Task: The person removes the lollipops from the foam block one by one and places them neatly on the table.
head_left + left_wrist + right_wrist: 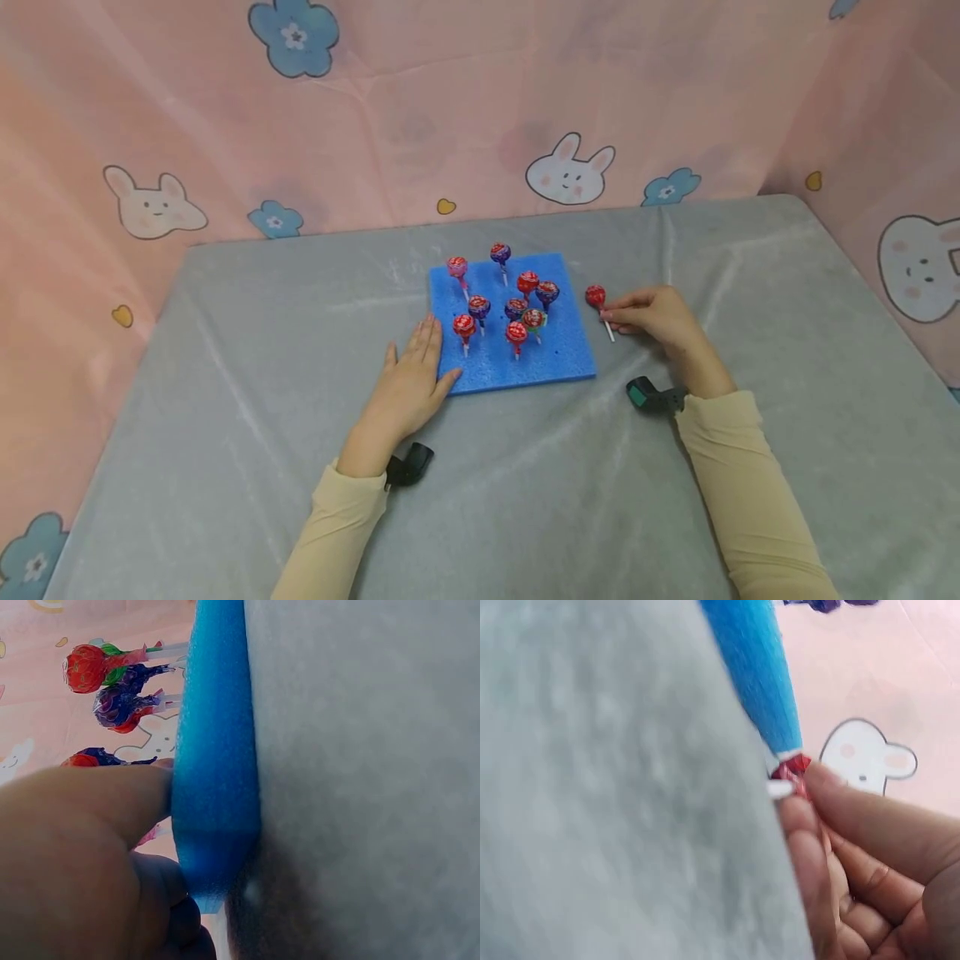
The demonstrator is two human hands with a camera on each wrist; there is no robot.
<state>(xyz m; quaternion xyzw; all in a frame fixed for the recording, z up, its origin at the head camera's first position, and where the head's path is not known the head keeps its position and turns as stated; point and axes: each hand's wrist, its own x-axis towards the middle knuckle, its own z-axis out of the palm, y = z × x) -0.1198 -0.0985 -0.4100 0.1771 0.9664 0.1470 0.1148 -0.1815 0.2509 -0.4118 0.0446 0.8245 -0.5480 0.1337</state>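
A blue foam board [487,377] lies on the table with several wrapped lollipops standing in it by their sticks. Along its left edge rests my left hand [408,387], fingers extended and thumb near the front left corner. The left wrist view shows that thumb [112,799] against the foam's lollipop side. To the right of the board, my right hand [660,321] pinches a red lollipop [596,295] between thumb and fingers, just below the candy. Its white stick [610,332] points down toward the table. In the right wrist view, fingers partly hide the red wrapper [799,766].
A grey cloth [247,400] covers the table. Behind it hangs a pink curtain [450,108] with rabbits and flowers. Dark wrist cameras sit at both wrists, the left camera [411,464] and the right camera [651,395] close above the cloth.
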